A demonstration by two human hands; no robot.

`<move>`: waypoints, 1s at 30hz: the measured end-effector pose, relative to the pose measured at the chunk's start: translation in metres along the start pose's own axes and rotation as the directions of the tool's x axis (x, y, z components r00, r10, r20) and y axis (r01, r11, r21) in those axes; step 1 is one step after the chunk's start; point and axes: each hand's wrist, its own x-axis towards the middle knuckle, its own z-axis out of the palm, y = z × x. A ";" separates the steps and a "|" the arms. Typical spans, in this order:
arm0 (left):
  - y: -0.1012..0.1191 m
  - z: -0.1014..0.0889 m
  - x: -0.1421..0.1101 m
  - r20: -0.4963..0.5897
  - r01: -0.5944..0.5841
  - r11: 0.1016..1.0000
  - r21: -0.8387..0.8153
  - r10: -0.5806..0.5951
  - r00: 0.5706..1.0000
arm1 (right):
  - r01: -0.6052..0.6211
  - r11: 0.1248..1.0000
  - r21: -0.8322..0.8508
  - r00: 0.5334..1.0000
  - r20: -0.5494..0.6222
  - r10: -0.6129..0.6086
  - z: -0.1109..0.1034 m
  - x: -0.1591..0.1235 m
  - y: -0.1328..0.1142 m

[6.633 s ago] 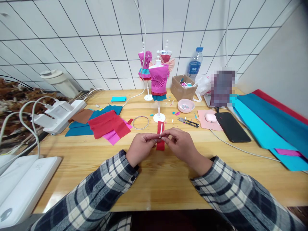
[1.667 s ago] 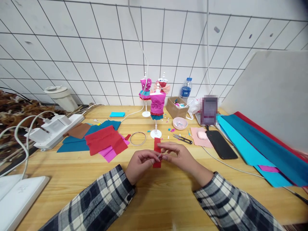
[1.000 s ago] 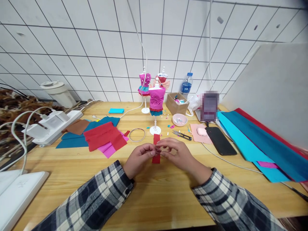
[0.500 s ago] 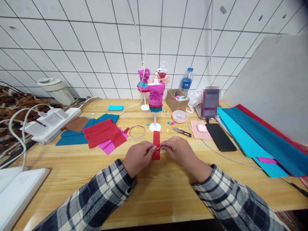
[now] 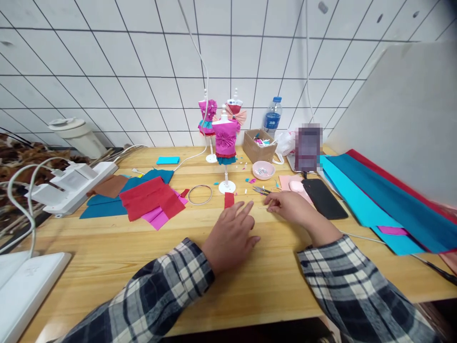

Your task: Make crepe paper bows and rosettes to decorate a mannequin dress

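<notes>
My left hand is open, palm down and fingers spread, above the near part of a red fabric strip. Only the strip's far end shows past the fingers. My right hand is further right with its fingers curled together; what they hold, if anything, cannot be made out. Beside its fingertips lie the thread snips, blades pointing left and handles covered by the hand. Just beyond the strip stands a small dress form in a magenta top with a pleated rosette and a red and teal skirt.
Two more dressed forms, a cardboard box, a pink bowl and a bottle stand behind. Left are a metal ring, red fabric and a power strip. Right are a black phone and long teal fabric.
My hands have parted from their pinch over the red strip. The left has opened and spread above it; the right has moved right to the thread snips. The view has shifted slightly.
</notes>
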 end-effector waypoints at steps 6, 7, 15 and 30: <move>0.005 0.034 0.020 0.085 0.000 0.998 0.067 -0.005 0.996 | 0.018 0.983 -0.184 1.000 -0.006 -0.019 -0.002 -0.001 -0.010; 0.004 0.037 0.023 0.081 0.000 0.998 0.066 -0.005 0.997 | 0.014 0.979 -0.204 1.000 -0.005 -0.016 -0.003 -0.002 -0.011; -0.001 0.030 0.031 0.129 0.030 0.999 0.011 -0.031 0.991 | -0.100 0.961 -0.256 0.995 -0.024 0.097 -0.015 -0.005 0.003; -0.063 -0.034 -0.021 0.022 0.074 0.993 0.089 -0.076 0.997 | 0.230 0.973 0.009 0.973 -0.021 -0.230 0.013 -0.008 -0.069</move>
